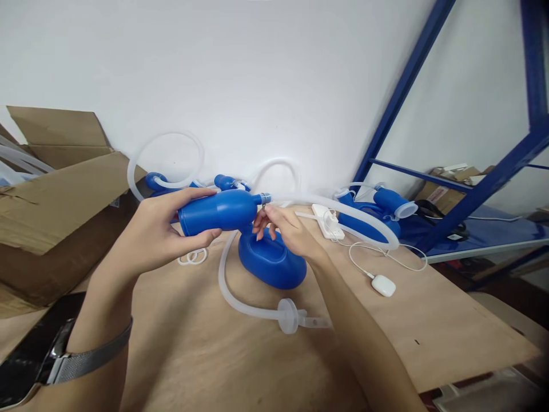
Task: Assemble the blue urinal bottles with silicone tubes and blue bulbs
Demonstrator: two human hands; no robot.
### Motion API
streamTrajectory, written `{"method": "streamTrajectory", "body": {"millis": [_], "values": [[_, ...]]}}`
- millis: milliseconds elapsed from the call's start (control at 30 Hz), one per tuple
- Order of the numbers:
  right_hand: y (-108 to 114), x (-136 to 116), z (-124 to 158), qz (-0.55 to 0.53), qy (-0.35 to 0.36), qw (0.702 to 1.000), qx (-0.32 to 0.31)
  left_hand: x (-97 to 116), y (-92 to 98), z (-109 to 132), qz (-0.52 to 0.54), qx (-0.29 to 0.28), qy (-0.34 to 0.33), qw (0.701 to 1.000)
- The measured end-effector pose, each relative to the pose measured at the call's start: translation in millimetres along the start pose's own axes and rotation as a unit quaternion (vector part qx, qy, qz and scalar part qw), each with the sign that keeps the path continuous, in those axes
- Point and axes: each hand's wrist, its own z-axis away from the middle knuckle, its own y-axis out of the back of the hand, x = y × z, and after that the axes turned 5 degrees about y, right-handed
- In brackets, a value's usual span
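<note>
My left hand (158,229) is wrapped around a blue plastic bottle-shaped cup (223,210), held sideways above the table. Its narrow neck points right and carries a metal hose clamp (265,198), where a translucent hose (334,203) joins it. My right hand (285,226) has its fingertips pinched at the underside of that clamp. Below stands a blue plastic container (278,266) with a recessed handle, partly covered by my right hand. A second translucent tube (231,294) curves on the table to a frosted disc-shaped fitting (288,316) with a flat tab.
Cardboard boxes (72,194) stand at the left of the wooden table (206,355). More blue cups and containers (364,220) with hoses lie along the wall. A white power strip (328,222), a cable and a white earbud case (383,285) lie right. A blue metal shelf (403,86) rises behind.
</note>
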Motion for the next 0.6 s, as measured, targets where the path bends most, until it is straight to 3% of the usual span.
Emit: {"method": "streamTrajectory", "body": {"millis": [200,433,600], "values": [[-22.8,-4.3,-2.7,-0.237,-0.007,0.97,0.059,-1.3,0.1,1.5,-0.011,0.016,-0.027,0.999],[-31.0,-5.0,-4.3,-0.288,0.002,0.952,0.1,-3.1,0.3,3.0,-0.016,0.01,-0.016,1.0],[-30.8,-9.7,-3.8,-0.309,-0.017,0.947,0.083,-0.2,4.0,4.8,-0.022,0.029,-0.046,0.998]]}}
